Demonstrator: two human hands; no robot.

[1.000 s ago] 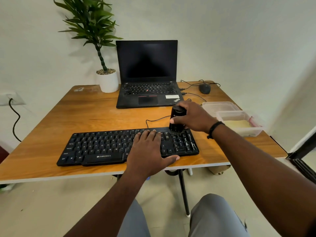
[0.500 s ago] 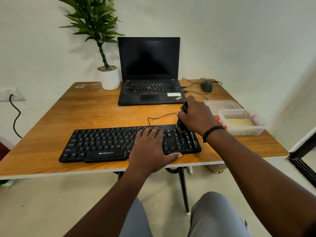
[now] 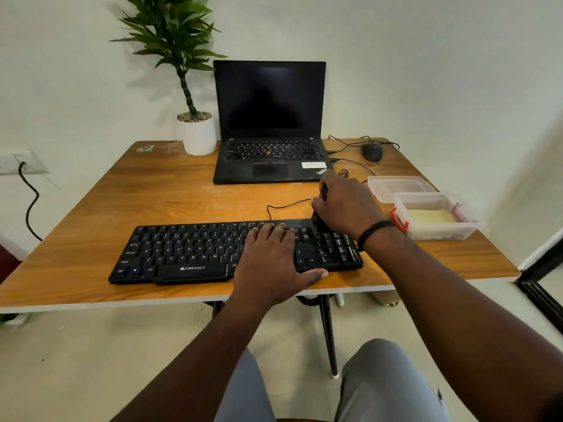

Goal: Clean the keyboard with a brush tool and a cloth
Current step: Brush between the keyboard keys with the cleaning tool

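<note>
Keyboard (image 3: 213, 251) brushing at its right end, near the front edge of the bench (image 3: 91, 226).

Left hand (image 3: 271, 263) lies flat with straight fingers across the keys, probably to steady the board; right hand (image 3: 347, 208) curls round the black brush tool (image 3: 320, 222), tip at the far right keys. Its bristles are mostly hidden; the cloth may be the pale thing in the clear container (image 3: 435, 216).
</note>
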